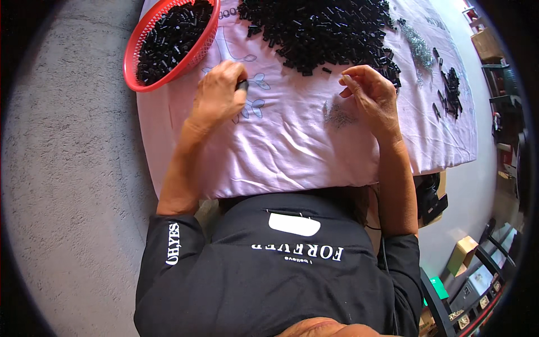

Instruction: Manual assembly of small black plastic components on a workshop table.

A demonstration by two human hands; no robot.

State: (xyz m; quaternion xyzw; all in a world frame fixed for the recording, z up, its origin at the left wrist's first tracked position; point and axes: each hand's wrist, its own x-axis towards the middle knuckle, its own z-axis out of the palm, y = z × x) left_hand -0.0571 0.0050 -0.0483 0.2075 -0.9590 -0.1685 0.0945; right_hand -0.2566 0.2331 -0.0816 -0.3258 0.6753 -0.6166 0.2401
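Loosened, our left grip (220, 92) could drop its pinched short black cylinder (242, 85) — our right grip (371, 96) pressed together, contents unclear.

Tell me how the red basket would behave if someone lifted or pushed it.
The red basket would probably flex slightly when gripped, since its walls look thin and openwork. Heaped with loose black pieces, it may shift in weight or spill when tilted. Its rim seems to reach past the pink cloth's left edge, so a push left could tip it.
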